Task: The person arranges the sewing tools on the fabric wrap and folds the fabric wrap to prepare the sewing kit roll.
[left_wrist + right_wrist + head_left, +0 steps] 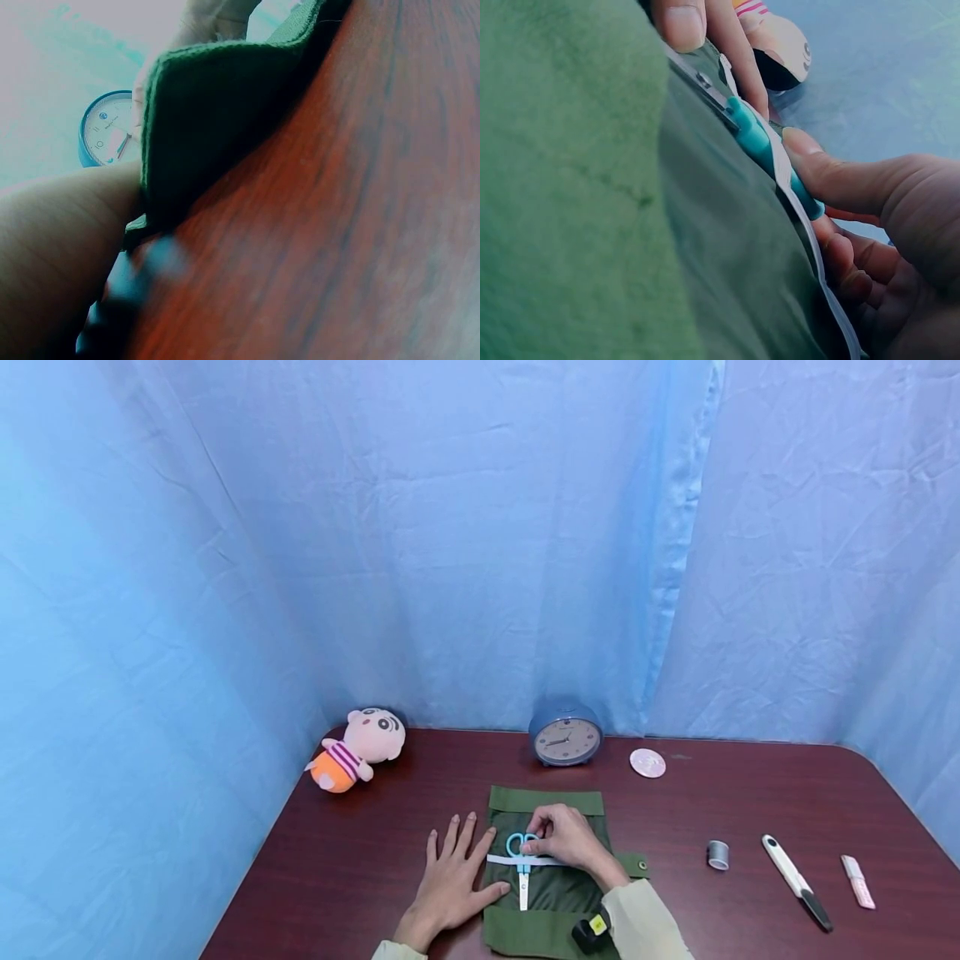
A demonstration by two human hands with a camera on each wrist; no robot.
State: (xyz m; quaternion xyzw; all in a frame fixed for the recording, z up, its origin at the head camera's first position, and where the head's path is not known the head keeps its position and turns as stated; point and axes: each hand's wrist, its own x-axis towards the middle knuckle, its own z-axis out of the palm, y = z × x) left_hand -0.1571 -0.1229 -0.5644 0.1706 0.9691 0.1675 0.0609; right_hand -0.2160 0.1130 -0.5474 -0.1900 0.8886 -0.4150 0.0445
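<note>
At the lower centre of the head view, a pair of scissors lies on a green cloth organiser, blades towards the bottom of the frame, with a white strap crossing over its handle. The right hand has its grip clamped on the blue handle loops, between thumb and fingers. The left hand lies with fingers straight and spread, its grip apart, thumb resting on the organiser's left edge. The brown desk also carries a plush doll at left, a blue clock and round disc at centre, and a grey spool, a black-and-white tool and a small pink-and-white item at lower right.
</note>
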